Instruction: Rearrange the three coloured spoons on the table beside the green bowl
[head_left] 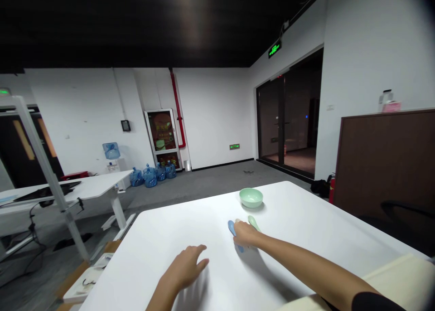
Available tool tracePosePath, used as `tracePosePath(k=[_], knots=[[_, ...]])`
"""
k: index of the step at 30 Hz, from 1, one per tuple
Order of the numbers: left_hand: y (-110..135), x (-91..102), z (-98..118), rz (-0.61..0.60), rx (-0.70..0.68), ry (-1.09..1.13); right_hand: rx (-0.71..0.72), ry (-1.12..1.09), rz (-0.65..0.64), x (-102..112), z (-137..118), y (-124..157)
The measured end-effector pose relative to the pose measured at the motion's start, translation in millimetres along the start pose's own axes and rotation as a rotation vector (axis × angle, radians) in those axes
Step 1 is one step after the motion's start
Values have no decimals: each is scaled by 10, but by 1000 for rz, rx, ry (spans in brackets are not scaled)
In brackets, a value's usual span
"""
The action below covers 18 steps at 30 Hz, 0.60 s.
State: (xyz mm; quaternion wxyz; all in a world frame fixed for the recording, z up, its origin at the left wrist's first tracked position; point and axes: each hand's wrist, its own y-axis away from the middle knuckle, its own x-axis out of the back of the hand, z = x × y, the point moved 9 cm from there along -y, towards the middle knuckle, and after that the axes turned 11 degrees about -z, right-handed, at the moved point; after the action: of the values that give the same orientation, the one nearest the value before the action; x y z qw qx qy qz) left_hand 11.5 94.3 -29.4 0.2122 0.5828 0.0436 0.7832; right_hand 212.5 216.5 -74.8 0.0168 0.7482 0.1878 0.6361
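Observation:
On the white table (163,238), my right hand (247,234) reaches in from the right with curled fingers. They close over the middle of a blue spoon (231,226), whose bowl and handle end show on either side. A pale cream piece (237,221) peeks out by the knuckles, mostly covered by the hand. Just beyond the hand lies a light green spoon (252,221), its handle partly hidden. Farther back stands a mint green bowl (251,197). My left hand (185,266) hovers at the left over the table, thumb and fingers apart, holding nothing.
A cream cloth-like item (401,279) lies at the table's right front. Boxes with small items (81,284) sit beside the left edge. Another white desk (102,184) stands left, near blue water bottles (150,177). A brown cabinet (384,161) is at right.

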Motion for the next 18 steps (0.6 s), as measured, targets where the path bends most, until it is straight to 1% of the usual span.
tracePosePath(k=[4, 8, 11, 14, 16, 18], knots=[[-2, 2, 7, 4, -4, -9, -17, -63, -7, -67, 18, -47], [14, 17, 28, -1, -1, -6, -15, -126, -4, -41, 46, -42], [30, 22, 32, -7, 3, 0, 2, -154, 4, 78, 89, -12], [33, 13, 19, -13, 10, 10, 49, -164, 48, 279, 208, 44], [27, 8, 16, -13, 6, 17, 72, -150, 85, 410, 357, 98], [18, 1, 21, -15, 2, 22, 64, -127, 103, 496, 561, 154]])
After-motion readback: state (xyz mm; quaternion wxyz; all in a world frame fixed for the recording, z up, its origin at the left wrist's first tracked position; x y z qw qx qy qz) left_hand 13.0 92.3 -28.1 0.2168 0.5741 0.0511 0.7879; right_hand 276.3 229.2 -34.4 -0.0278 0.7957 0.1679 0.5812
